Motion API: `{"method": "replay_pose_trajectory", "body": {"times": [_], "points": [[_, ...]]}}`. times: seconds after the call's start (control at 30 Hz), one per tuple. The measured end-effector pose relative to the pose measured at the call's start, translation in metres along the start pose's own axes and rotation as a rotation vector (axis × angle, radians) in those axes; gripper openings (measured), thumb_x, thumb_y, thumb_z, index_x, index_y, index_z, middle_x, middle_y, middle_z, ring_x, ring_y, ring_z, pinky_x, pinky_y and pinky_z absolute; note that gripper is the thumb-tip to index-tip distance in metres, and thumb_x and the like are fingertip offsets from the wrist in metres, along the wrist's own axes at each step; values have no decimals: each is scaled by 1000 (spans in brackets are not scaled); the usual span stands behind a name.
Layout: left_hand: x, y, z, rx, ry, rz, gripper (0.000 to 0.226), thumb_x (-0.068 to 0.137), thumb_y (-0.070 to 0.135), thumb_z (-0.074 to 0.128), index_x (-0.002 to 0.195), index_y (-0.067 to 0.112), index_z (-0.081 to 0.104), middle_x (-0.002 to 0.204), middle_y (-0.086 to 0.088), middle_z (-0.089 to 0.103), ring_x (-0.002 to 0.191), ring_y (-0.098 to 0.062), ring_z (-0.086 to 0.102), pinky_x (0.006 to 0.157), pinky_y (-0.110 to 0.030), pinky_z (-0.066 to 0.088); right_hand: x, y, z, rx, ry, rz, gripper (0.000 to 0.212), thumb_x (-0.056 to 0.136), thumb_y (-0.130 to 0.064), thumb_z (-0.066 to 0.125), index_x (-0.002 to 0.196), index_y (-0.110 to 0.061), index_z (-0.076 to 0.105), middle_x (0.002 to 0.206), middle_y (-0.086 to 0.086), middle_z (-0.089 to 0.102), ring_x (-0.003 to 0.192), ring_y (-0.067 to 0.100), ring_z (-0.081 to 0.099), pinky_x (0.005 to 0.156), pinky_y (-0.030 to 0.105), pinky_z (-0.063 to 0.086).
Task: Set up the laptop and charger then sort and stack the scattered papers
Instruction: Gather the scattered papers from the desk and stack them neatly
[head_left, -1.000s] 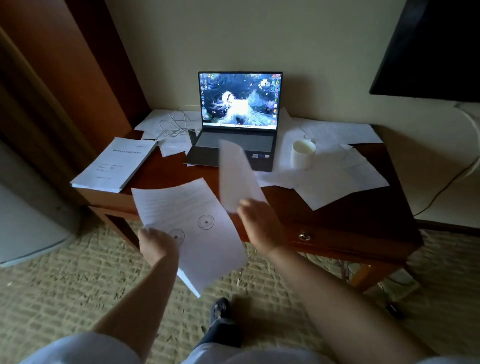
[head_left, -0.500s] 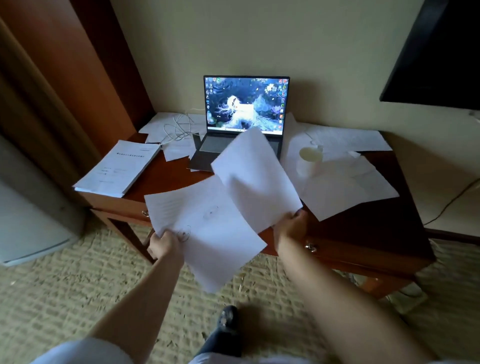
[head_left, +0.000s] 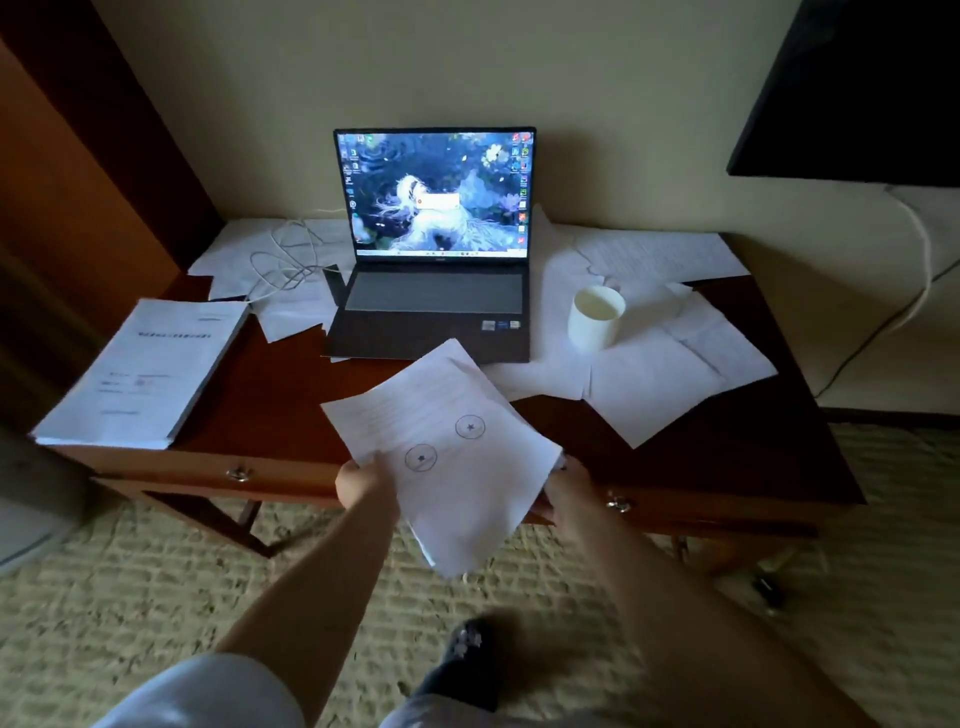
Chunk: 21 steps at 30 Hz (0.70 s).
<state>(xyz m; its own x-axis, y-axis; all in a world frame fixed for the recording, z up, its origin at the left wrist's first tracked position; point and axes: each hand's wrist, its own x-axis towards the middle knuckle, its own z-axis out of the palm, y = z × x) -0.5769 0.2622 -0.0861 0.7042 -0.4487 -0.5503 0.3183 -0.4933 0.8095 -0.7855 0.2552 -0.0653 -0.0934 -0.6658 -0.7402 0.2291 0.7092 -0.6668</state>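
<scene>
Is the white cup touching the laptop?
Apart. In the head view, the white cup stands on loose papers right of the laptop, with a strip of paper visible between them.

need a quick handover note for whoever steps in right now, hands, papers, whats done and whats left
Left hand and right hand both grip the held sheets over the desk's front edge.
Laptop is open and on, white cable to its left.
Neat stack at the desk's left end.
Left: loose papers around the cup and under the cable still need gathering and stacking.
</scene>
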Motion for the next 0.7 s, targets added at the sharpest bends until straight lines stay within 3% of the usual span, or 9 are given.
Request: {"method": "replay_pose_trajectory", "body": {"times": [0.13,0.2,0.27,0.37,0.43,0.53,0.63,0.7], "points": [[17,2,14,106,15,1,30,93,25,55,113,4,61,100,-10,62,83,-29,56,75,-33,44,12,-8,4,-133,11,76,15,92,-12,48,91,-13,63,71,5,63,59,17,60,52,29,54],[27,6,21,189,-14,-15,33,93,25,55,118,3,60,104,-11,57,89,-31,54,81,-34,46,21,-7,6,-221,61,137,15,94,-10,46,95,-7,61,75,11,64,70,22,63,64,34,57],[33,11,24,311,-51,-29,35,94,20,52,120,-1,57,91,-5,49,100,-37,53,94,-37,46,30,-7,9,-240,195,50,25,97,-25,45,103,-5,59,99,15,65,91,29,61,87,44,53],[34,10,20,356,-9,-9,29,89,16,55,113,0,58,112,-14,53,86,-34,53,83,-36,48,34,-10,9,-394,303,-187,52,99,-47,32,118,-8,60,116,9,61,110,32,56,93,37,43],[35,8,14,341,12,33,32,81,17,60,109,1,60,109,-18,62,81,-33,58,72,-37,50,37,-16,11,-656,252,-216,38,99,-32,37,111,-7,62,108,12,62,104,32,57,80,32,41],[30,14,10,218,-23,2,41,73,12,68,112,5,57,101,-13,66,80,-29,61,67,-32,49,35,-24,23,-932,102,-139,15,88,-5,40,90,-7,56,87,8,55,74,23,53,67,29,41],[19,31,18,276,-159,61,29,75,4,72,102,3,62,94,-11,65,80,-27,60,71,-32,50,38,-27,38,-1003,41,-182,28,87,-6,36,106,-12,56,103,4,55,91,26,53,84,34,46],[6,49,23,270,-201,209,15,78,6,72,89,7,62,86,-7,66,76,-23,60,63,-27,50,40,-33,47,-876,59,-241,36,85,-7,34,109,-17,57,113,5,59,100,30,56,89,37,48]]}}
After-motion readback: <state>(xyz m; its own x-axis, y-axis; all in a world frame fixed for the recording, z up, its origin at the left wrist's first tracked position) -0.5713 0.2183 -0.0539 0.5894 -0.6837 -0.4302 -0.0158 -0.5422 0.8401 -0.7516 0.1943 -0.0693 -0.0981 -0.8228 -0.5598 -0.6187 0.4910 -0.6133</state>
